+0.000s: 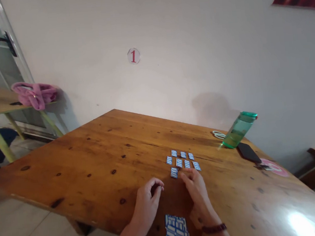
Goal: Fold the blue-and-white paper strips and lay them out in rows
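Several small blue-and-white cards (pixel 179 163) lie in loose rows on the wooden table (pixel 94 158). My right hand (pixel 195 187) is at the near side of these rows, its fingertips pressed together beside the nearest card (pixel 174 173). Whatever those fingers pinch is hidden. To the left, my left hand (pixel 149 197) hovers with curled fingers, thumb and fingertips drawn together, and nothing shows in it. Between my forearms, close to the table's near edge, rests an overlapping pile of blue-and-white cards (pixel 176 229).
A green bottle (pixel 239 130) leans at the far right, by a white coiled cable (pixel 218 135) and a black phone (pixel 248 152). Keys (pixel 263 166) lie on a pink round mat (pixel 276 167). A pink cloth (pixel 35 94) hangs over another table at left.
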Tool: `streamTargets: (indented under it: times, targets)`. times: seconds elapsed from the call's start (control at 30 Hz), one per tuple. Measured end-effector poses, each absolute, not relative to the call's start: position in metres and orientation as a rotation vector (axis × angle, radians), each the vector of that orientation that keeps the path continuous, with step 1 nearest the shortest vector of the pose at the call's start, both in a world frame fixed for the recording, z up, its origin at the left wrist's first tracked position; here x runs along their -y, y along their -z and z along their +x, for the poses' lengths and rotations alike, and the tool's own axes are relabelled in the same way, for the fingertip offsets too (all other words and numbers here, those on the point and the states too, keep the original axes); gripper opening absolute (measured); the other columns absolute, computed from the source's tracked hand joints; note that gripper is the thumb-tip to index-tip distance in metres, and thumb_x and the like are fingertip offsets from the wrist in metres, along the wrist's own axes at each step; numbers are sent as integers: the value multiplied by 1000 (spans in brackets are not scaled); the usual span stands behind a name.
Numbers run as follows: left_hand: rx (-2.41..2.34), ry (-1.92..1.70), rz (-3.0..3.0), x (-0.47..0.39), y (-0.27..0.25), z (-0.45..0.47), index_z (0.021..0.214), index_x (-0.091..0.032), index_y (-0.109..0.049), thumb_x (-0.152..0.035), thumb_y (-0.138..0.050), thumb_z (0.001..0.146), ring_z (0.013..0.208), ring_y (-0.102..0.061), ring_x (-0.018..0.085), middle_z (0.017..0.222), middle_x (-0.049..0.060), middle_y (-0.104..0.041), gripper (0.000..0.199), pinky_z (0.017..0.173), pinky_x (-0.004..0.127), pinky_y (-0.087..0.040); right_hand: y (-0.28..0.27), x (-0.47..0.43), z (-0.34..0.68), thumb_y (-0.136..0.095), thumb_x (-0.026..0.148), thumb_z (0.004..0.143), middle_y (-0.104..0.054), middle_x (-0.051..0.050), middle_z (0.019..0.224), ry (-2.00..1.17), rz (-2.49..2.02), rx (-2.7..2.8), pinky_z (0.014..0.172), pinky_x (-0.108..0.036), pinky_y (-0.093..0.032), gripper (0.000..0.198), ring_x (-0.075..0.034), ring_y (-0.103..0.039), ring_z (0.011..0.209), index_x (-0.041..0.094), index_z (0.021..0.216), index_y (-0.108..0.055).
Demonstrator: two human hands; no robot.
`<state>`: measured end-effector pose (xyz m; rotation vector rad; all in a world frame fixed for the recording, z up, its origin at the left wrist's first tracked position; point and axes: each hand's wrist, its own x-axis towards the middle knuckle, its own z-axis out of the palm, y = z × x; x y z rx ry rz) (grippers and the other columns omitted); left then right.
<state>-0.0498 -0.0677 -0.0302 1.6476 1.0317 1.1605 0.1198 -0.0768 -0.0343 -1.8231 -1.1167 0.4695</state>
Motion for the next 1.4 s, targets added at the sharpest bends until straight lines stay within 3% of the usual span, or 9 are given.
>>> streamTargets:
  times: [0.13,0.23,0.33,0.47,0.73,0.9,1.1,1.4]
  targets:
    - [-1006,-1157,1628,68,33,-49,69,-19,-58,-21,-47,73,66,-61,17,65,2,-64,12,65,26,-46,34,127,113,-48,36,72,-63,-5,69,-622,-1738,1308,59,-27,-42,21,-19,-58,64,18,76,-57]
    - [-999,-1170,1626,67,34,-49,68,-18,-58,-19,-47,72,66,-60,17,66,2,-63,12,66,27,-46,34,157,102,-52,23,69,-63,-4,72,-698,-1789,1604,63,-25,-42,11,-18,-57,68,19,74,-60]
    - [-1012,-1186,1607,65,33,-48,68,-18,-58,-19,-48,71,65,-60,17,65,2,-63,11,66,27,-46,33,168,93,-54,14,64,-61,-5,88,-533,-1877,1794,73,-27,-40,25,-20,-55,84,21,86,-62]
    - [-986,-1221,1534,67,34,-52,69,-17,-58,-22,-48,72,65,-60,17,66,2,-63,11,66,28,-47,25,165,86,-54,16,66,-58,-7,101,-440,-1979,1951,79,-30,-38,32,-24,-51,95,23,97,-60]
    - [-999,-1255,1520,89,38,-73,70,-17,-58,-27,-50,70,67,-62,18,67,3,-64,13,67,29,-48,16,167,80,-50,16,72,-57,-6,98,-389,-2051,1993,76,-32,-37,16,-24,-49,95,21,85,-57]
    - [-1020,-1254,1592,97,40,-76,71,-18,-58,-25,-48,72,69,-61,18,69,3,-64,12,69,28,-48,33,174,79,-48,20,78,-58,-7,102,-203,-2042,2012,73,-32,-40,20,-25,-51,96,23,95,-55]
    - [-1042,-1252,1718,98,45,-74,74,-18,-58,-23,-45,75,71,-61,17,73,3,-65,13,71,28,-47,54,178,77,-50,20,78,-61,-6,98,152,-2069,1952,68,-32,-40,16,-25,-55,94,25,92,-56]
    - [-1066,-1238,1805,99,40,-74,73,-19,-57,-20,-45,74,70,-61,16,72,3,-65,13,69,27,-46,63,177,75,-50,18,78,-61,-7,99,239,-2040,1915,68,-31,-42,13,-25,-55,96,24,89,-55]
